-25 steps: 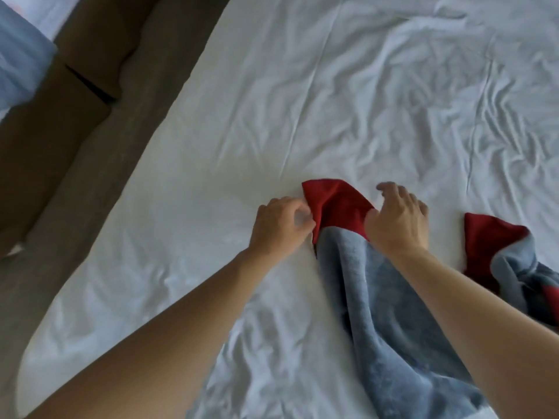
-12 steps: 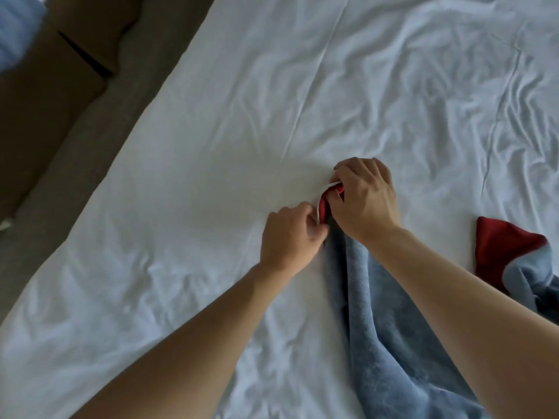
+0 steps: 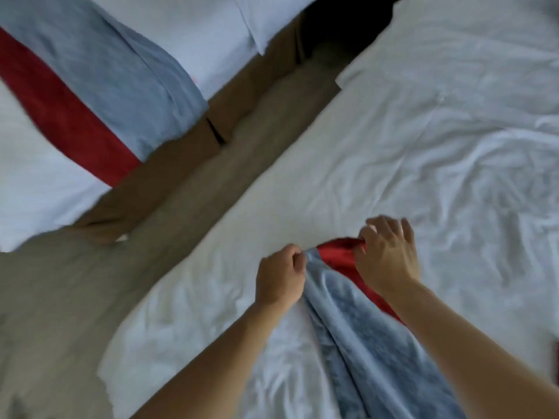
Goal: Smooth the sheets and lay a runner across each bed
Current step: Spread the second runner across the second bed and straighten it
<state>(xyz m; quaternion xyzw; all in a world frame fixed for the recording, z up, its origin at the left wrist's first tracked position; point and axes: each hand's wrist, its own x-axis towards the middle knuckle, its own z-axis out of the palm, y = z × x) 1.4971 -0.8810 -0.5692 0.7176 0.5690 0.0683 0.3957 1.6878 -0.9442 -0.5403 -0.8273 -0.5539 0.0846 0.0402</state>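
On the near bed, head view: two bare hands, two runners, two beds. The left hand is curled into a fist, thumb and forefinger pinching the blue-grey corner of the near runner. The right hand has its fingers hooked over the red edge of the same runner, gripping it just beside the left-hand pinch. That runner is blue-grey with a red band, bunched in long folds and trailing from the fingers down toward the bottom edge of the frame, lying on the white sheet. The sheet is wrinkled, mostly right of the right-hand fingers and below the left hand. Well apart from both hands, up-left across a strip of grey-brown floor, stands the second bed on a brown base, with the second runner laid flat across it, same blue-grey and red. The frame is slightly blurred.
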